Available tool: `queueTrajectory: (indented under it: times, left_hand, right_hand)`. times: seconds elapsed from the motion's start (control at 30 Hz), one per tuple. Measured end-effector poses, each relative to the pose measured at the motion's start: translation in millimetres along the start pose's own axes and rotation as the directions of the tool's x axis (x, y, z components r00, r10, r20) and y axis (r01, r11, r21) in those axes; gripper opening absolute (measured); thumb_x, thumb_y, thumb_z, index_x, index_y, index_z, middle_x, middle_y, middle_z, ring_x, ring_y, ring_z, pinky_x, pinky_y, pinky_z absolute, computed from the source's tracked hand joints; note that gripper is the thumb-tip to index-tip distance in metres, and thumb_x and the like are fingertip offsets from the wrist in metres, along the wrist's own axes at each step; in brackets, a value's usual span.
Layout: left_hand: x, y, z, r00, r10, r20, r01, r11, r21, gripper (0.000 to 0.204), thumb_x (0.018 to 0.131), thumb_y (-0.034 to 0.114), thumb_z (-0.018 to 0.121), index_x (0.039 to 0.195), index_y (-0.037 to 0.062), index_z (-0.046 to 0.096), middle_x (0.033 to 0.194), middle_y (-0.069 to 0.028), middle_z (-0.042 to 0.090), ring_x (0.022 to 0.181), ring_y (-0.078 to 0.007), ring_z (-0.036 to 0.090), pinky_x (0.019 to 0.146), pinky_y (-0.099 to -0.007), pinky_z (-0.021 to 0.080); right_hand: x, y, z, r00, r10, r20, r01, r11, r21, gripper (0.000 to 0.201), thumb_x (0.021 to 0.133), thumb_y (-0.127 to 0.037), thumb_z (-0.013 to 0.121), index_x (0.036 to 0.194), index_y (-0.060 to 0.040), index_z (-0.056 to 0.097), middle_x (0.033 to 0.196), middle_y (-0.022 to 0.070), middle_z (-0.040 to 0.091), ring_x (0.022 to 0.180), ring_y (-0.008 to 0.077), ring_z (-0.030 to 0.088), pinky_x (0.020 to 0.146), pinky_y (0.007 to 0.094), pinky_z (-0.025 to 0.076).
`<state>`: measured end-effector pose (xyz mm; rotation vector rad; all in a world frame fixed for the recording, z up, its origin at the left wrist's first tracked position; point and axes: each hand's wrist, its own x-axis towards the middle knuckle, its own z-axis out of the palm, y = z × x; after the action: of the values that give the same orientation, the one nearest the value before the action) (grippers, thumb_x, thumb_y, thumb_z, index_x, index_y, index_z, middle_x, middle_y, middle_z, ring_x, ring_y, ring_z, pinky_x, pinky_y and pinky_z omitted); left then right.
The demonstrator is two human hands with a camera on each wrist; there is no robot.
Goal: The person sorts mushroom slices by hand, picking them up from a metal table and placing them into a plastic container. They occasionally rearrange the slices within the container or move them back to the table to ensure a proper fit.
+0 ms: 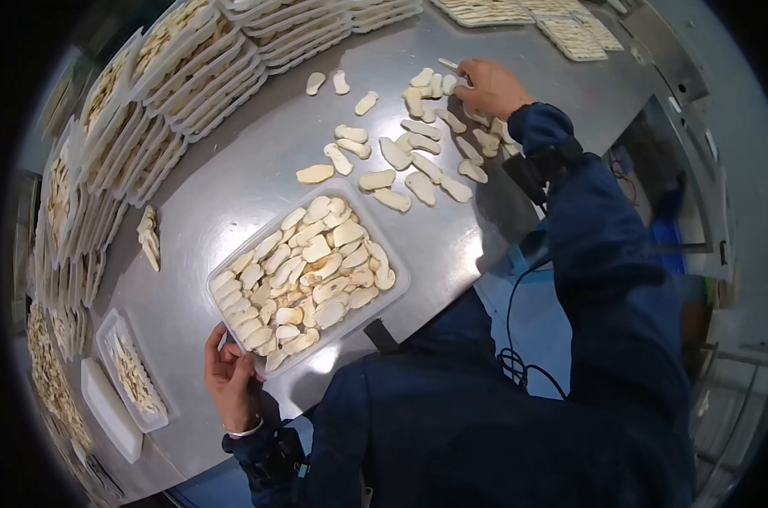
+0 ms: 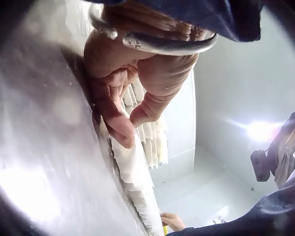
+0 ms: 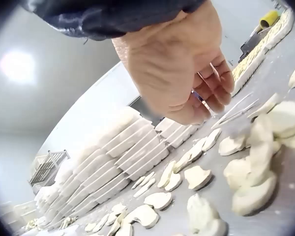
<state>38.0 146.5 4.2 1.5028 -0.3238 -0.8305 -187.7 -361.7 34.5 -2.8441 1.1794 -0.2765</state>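
Observation:
A clear plastic tray [image 1: 405, 292] filled with layered pale mushroom slices [image 1: 316, 248] sits near the table's front edge. My left hand [image 1: 230, 378] grips its near-left corner; in the left wrist view, curled fingers and thumb pinch the tray's edge [image 2: 132, 172]. At the right, my right hand [image 1: 494, 87] is low over loose mushroom slices [image 1: 419, 142] spread on the metal table. Its fingers are curled, and a thin pale slice [image 1: 447, 63] seen edge-on sticks out at the fingertips. The right wrist view shows that hand [image 3: 174, 73] from the palm side, above scattered slices [image 3: 253, 184].
Tall stacks of filled trays [image 1: 151, 110] line the back and left of the metal table [image 1: 270, 152]. More filled trays [image 1: 570, 38] lie at the far right. A small heap of slices [image 1: 149, 237] is at left, above a narrow filled tray [image 1: 134, 372] and a white block [image 1: 110, 411].

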Motion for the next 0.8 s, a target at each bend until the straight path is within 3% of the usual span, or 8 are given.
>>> queueTrajectory:
  times: [0.1,0.3,0.4,0.5,0.7,0.8]
  left_hand:
    - [-1,2,3,1.000,-0.007,-0.004,0.007,1.000,-0.008,0.061,0.083,-0.002,0.063,0.138,-0.0047,0.036,0.080,-0.0020,0.056,0.061,-0.0080,0.053,0.052,-0.0202,0.046]
    - [0,0,2,1.000,0.007,0.003,-0.007,1.000,-0.007,0.058,0.084,-0.001,0.061,0.138,-0.0038,0.038,0.079,-0.0015,0.057,0.060,-0.0066,0.053,0.051,-0.0186,0.043]
    - [0,1,4,1.000,0.013,0.002,-0.013,1.000,0.006,0.058,0.084,-0.001,0.061,0.137,-0.0036,0.038,0.080,-0.0011,0.058,0.060,-0.0060,0.053,0.050,-0.0176,0.042]
    - [-1,2,4,1.000,0.011,0.007,-0.011,1.000,0.016,0.058,0.084,-0.001,0.061,0.137,-0.0038,0.038,0.080,-0.0010,0.058,0.060,-0.0061,0.053,0.050,-0.0177,0.042]
    - [-2,5,6,1.000,-0.001,-0.005,0.001,1.000,0.022,0.058,0.083,-0.005,0.059,0.137,-0.0034,0.039,0.077,-0.0018,0.056,0.060,-0.0075,0.052,0.053,-0.0202,0.044]
    - [-3,7,9,1.000,0.014,-0.012,-0.014,1.000,0.028,0.056,0.083,-0.004,0.059,0.136,-0.0036,0.040,0.076,-0.0014,0.055,0.059,-0.0075,0.051,0.053,-0.0200,0.043]
  right_hand:
    - [16,-6,8,0.996,0.079,0.046,-0.080,0.997,0.017,0.034,0.078,-0.010,0.056,0.112,-0.0065,0.064,0.102,0.0212,0.064,0.100,0.0384,0.061,0.087,0.0437,0.048]
    - [21,7,18,0.989,-0.118,0.087,0.123,0.991,-0.050,0.033,0.078,-0.008,0.056,0.111,-0.0057,0.060,0.106,0.0178,0.059,0.098,0.0385,0.058,0.084,0.0454,0.046]
    - [13,13,19,0.991,-0.110,0.073,0.112,0.993,-0.025,0.026,0.078,-0.010,0.056,0.104,-0.0048,0.059,0.104,0.0168,0.058,0.096,0.0383,0.057,0.082,0.0457,0.046]
    - [5,13,11,0.994,-0.075,0.076,0.078,0.996,-0.036,0.022,0.075,-0.010,0.056,0.096,-0.0023,0.060,0.095,0.0200,0.061,0.091,0.0408,0.059,0.080,0.0465,0.047]
    - [-3,24,-3,0.993,-0.059,0.100,0.038,0.979,0.201,0.016,0.076,-0.015,0.061,0.086,-0.0022,0.058,0.077,0.0166,0.060,0.077,0.0374,0.059,0.068,0.0451,0.046]
    - [-47,-13,-37,0.982,-0.145,-0.123,0.172,0.952,0.253,0.014,0.077,-0.013,0.063,0.083,-0.0029,0.056,0.079,0.0151,0.060,0.075,0.0351,0.058,0.066,0.0429,0.045]
